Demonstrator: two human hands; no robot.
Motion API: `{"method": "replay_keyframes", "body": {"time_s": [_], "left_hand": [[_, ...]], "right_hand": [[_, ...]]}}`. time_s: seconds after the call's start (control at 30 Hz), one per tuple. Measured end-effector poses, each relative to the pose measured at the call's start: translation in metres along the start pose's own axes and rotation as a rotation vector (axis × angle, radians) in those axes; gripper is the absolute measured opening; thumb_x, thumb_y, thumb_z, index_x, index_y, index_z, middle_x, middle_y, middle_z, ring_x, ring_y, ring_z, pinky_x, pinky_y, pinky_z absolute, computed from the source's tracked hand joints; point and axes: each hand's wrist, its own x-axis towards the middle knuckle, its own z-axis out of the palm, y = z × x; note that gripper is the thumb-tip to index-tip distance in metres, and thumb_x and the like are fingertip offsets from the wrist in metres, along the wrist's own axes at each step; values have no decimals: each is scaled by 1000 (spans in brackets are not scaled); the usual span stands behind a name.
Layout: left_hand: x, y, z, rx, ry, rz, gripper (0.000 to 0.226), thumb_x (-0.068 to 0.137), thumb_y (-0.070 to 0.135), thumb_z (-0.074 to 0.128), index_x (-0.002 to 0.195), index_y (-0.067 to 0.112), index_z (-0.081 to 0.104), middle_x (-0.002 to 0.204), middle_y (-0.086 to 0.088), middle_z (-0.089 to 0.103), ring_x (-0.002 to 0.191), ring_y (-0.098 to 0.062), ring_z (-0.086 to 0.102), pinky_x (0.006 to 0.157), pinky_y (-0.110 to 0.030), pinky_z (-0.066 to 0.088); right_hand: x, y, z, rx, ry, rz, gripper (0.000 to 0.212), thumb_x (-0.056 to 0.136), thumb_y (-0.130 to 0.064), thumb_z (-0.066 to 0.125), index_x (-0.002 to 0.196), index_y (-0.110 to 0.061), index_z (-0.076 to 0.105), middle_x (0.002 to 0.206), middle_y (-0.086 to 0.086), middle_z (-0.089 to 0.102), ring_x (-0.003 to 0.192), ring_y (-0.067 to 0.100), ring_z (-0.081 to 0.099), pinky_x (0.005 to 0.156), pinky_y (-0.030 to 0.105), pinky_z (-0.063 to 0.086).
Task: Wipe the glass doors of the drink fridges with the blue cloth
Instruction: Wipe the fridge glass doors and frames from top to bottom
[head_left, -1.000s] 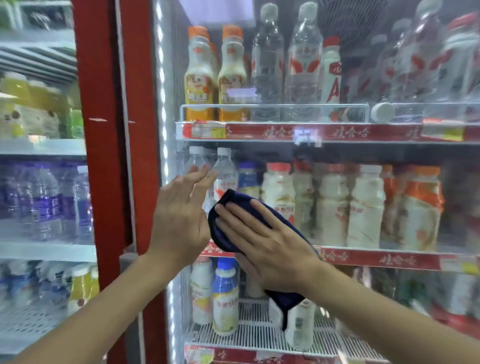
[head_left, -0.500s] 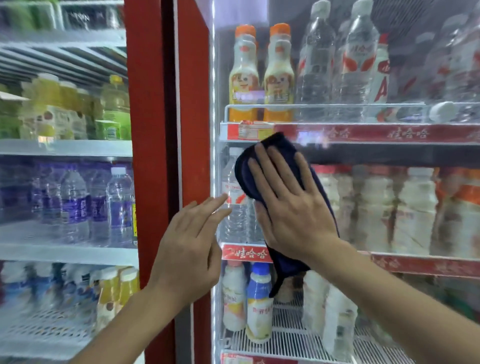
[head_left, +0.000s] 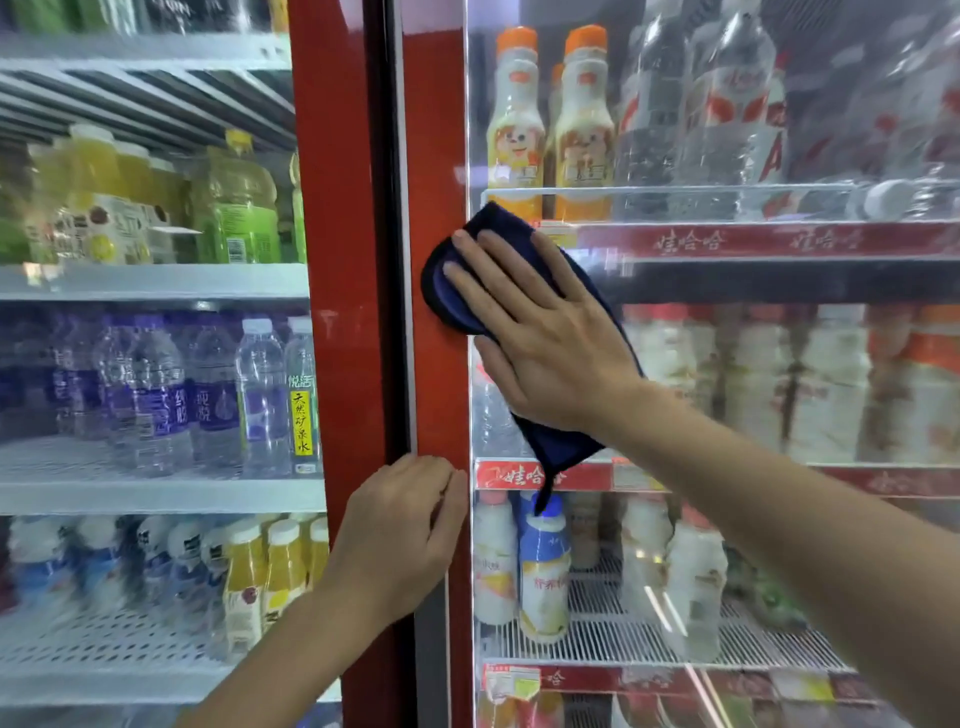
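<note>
Nearest, resting curled against the red door frame (head_left: 434, 156): the left hand (head_left: 400, 535), fingers bent loosely, knuckles touching the frame's left edge beside the dark gap between the two fridges, gripping nothing. Reaching in from the lower right above it, lying flat and spread wide: the right hand (head_left: 540, 332), palm pressing the blue cloth (head_left: 452, 301) against the door, fingers fully extended rather than clenched around it. Straddling the line where red frame meets glass door (head_left: 727, 364): the cloth, its rounded left end overlapping the frame, its tail hanging down below the wrist and dangling over a red shelf strip. Stretching clear to the right and downward: open glass, unobstructed by either arm apart from the right forearm crossing the lower right corner. Closing off room to the left: the frame and the gap. Standing behind the glass on wire shelves: orange-capped bottles (head_left: 550, 135) up top, clear water bottles beside them, pale milk-drink bottles (head_left: 540, 566) lower down. Showing farther left, through the neighbouring fridge door: yellow-green juice bottles (head_left: 234, 202), purple-labelled water bottles (head_left: 156, 395), blurred at the edge.
</note>
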Motion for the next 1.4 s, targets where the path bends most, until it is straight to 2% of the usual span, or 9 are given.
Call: {"method": "replay_keyframes", "body": {"time_s": [0.13, 0.33, 0.63, 0.83, 0.97, 1.07, 1.17, 1.27, 1.4], "left_hand": [[-3, 2, 7, 22, 140, 34, 31, 103, 25, 42, 73, 25, 34, 66, 12, 33, 61, -10, 34, 60, -26, 27], [-20, -9, 2, -7, 211, 83, 27, 103, 25, 45, 95, 17, 70, 94, 9, 63, 91, -9, 55, 84, -29, 39], [-38, -5, -5, -109, 261, -81, 29, 100, 22, 44, 120, 10, 59, 122, 2, 56, 117, -16, 53, 108, -21, 33], [-68, 52, 13, -446, 269, 111, 23, 101, 23, 48, 124, 23, 50, 126, 7, 50, 121, -15, 53, 105, -24, 40], [-43, 71, 53, -358, 133, -110, 45, 96, -4, 49, 140, 2, 47, 145, -11, 47, 139, -28, 45, 118, -43, 37], [-12, 79, 71, -179, 228, -262, 52, 95, -4, 50, 146, -6, 44, 152, -21, 45, 139, -30, 39, 121, -34, 26], [8, 77, 80, 12, 315, -228, 52, 95, 5, 58, 146, -1, 47, 142, -20, 52, 125, -33, 46, 107, -39, 35], [16, 67, 86, 165, 366, -185, 53, 95, 12, 62, 146, 2, 47, 136, -19, 50, 118, -33, 45, 100, -44, 36], [18, 61, 99, 229, 394, -127, 55, 102, 16, 48, 152, -1, 37, 156, -22, 38, 146, -36, 33, 124, -48, 22]], "right_hand": [[-29, -54, 17, 61, 31, 188, 64, 107, -35, 35, 163, -7, 22, 172, 14, 14, 160, 28, 11, 129, 54, 8], [-65, -95, 36, 97, 62, 307, 64, 107, -36, 31, 164, -8, 19, 173, 13, 10, 160, 26, 8, 129, 52, 2], [-86, -127, 29, 143, -102, 356, 64, 109, -38, 27, 164, -8, 14, 173, 13, 0, 161, 27, 0, 129, 52, -1], [-91, -82, -20, 813, -198, 305, 71, 86, 0, 39, 157, -5, 39, 171, 6, 20, 160, 17, 11, 131, 37, 6], [-82, -61, -43, 1220, -254, 508, 75, 78, 25, 32, 147, 1, 51, 159, 8, 43, 154, 12, 27, 130, 32, 13], [-80, -58, -52, 1364, -189, 709, 67, 81, 21, 35, 134, -4, 66, 140, 2, 64, 140, 6, 50, 123, 27, 33], [-109, -47, -55, 1065, 85, 981, 44, 86, -2, 45, 113, -14, 78, 104, -12, 75, 105, 0, 68, 94, 25, 57], [-167, -27, -50, 479, 133, 922, 22, 93, -17, 70, 114, -12, 72, 111, 5, 66, 106, 23, 63, 88, 42, 56], [-223, 3, -40, 232, 18, 921, 72, 78, -56, 83, 122, -5, 59, 113, 13, 58, 103, 28, 55, 88, 43, 55]]}}
